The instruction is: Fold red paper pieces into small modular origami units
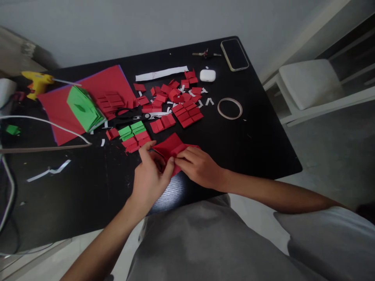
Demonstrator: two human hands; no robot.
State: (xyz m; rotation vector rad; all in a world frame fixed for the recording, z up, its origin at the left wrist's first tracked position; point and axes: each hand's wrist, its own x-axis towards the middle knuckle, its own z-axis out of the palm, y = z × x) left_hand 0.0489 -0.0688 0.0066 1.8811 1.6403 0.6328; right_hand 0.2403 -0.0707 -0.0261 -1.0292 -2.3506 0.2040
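Note:
A folded piece of red paper [171, 145] is held between my two hands near the front of the black table. My left hand [154, 171] grips its left side, thumb in front and fingers partly behind the paper. On its right side, my right hand [199, 166] pinches it, the fingertips close to my left thumb. Just beyond my left hand lie green folded paper pieces [132, 130] beside red folded paper pieces [136, 142]. A larger block of red folded pieces [187, 113] rests farther back, with a smaller red strip [163, 123] next to it.
Black-handled scissors [146, 116] lie among red pieces and white scraps. At left are a yellow glue gun [38, 82], red sheets [63, 117], a green paper stack [83, 107] and a white cable [58, 128]. A tape ring [230, 108], white earbud case [208, 75] and phone [234, 54] sit at right.

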